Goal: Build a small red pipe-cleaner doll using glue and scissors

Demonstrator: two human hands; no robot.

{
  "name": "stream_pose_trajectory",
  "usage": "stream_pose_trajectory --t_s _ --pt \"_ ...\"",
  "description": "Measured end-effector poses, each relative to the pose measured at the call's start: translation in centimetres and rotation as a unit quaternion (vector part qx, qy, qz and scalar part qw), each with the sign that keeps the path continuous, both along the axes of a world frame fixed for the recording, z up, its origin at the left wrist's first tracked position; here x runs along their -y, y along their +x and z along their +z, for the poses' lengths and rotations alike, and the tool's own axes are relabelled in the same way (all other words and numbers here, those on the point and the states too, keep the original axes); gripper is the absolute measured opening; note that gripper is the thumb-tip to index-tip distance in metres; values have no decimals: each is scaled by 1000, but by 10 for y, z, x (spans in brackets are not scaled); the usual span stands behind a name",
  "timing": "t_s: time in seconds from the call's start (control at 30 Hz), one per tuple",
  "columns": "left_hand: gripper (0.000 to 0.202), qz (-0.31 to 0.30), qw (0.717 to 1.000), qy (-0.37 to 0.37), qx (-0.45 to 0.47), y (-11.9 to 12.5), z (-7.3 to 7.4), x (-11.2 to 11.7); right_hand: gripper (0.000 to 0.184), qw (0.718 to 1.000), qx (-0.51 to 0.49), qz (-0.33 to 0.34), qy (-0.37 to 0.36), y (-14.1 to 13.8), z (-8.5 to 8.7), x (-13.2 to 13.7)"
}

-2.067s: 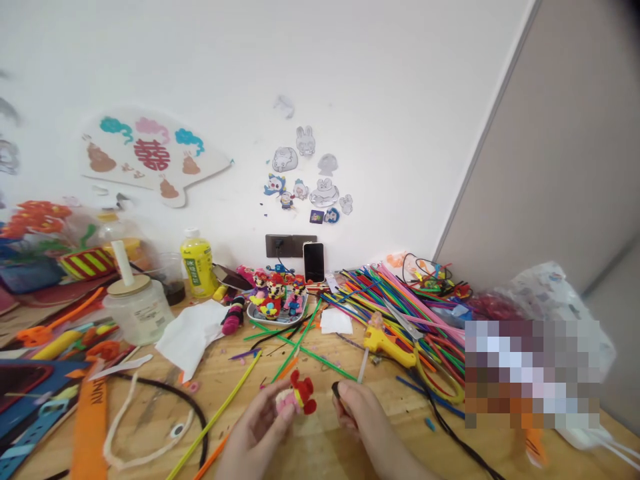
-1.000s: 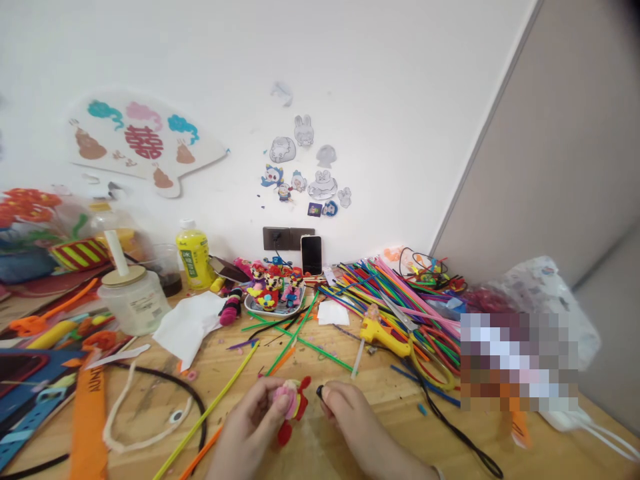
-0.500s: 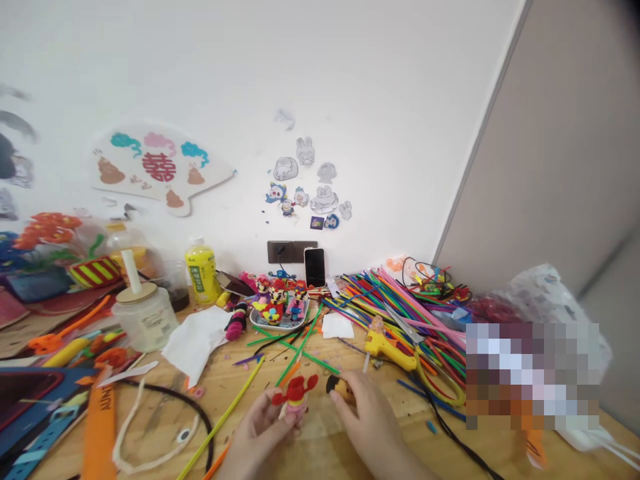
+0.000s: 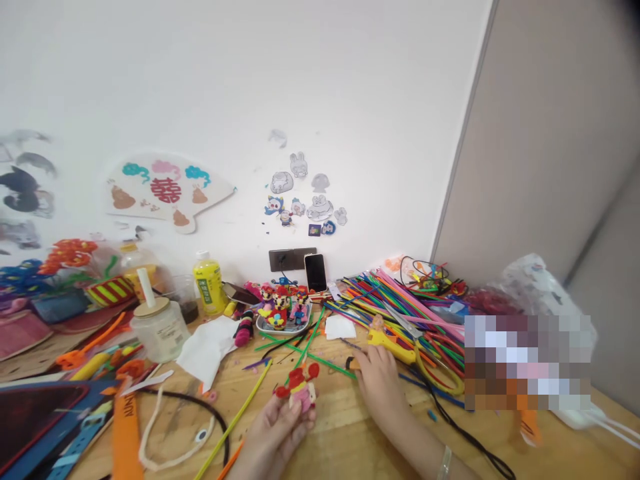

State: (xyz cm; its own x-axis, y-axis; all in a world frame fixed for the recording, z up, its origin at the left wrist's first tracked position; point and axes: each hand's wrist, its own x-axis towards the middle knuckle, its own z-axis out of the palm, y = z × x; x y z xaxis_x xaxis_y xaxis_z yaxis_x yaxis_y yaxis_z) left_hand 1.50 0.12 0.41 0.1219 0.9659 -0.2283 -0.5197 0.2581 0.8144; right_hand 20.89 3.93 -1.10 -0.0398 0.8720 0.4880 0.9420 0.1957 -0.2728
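My left hand [image 4: 283, 423] pinches a small pipe-cleaner doll [image 4: 302, 395] with red hair, two red puffs at the sides, a yellow band and a pink body. Low over the tabletop, my right hand [image 4: 379, 383] is closed around a small orange-yellow thing with a black end [image 4: 353, 363]; most of it is hidden under the fingers. Just beyond those fingers lies a yellow glue gun [image 4: 395, 348]. Scissors with yellow handles [image 4: 440, 383] rest right of that hand.
Behind stands a tray [image 4: 284, 328] of similar dolls, beside a phone [image 4: 315, 273] leaning on the wall. Coloured pipe cleaners [image 4: 370, 300] are heaped at right back. To the left are a glass jar [image 4: 161, 330], a yellow bottle [image 4: 210, 287] and white tissue [image 4: 207, 350].
My right hand has moved away from the doll, up and to the right toward the glue gun, with the orange-yellow thing. My left hand has turned the doll slightly. The view has shifted a little.
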Motion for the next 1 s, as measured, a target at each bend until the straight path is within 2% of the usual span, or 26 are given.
stream_pose_trajectory --t_s 0.1,0.2,0.3,0.43,0.63,0.77,0.83,1.0 --pt "41 3 1000 1 -13 2 -3 0 19 986 -118 113 18 -9 8 11" --pt "42 4 1000 5 -13 4 -7 1 9 943 -247 222 -9 -25 11 24" --pt "41 6 1000 2 -8 7 -7 4 10 919 -319 224 -55 -39 11 34" --pt "37 -9 1000 4 21 9 -1 10 11 898 -380 206 -81 -44 6 33" --pt "44 7 1000 6 -11 9 -5 7 37 815 -491 266 -156 -41 2 25" --pt "44 4 999 26 -38 9 -13 3 41 774 -529 274 -215 -43 4 28" --pt "44 12 998 36 -43 9 -17 3 36 773 -527 275 -221 -43 5 29" --pt "44 5 997 71 -37 8 -30 2 19 815 -476 270 -188 -43 5 29"
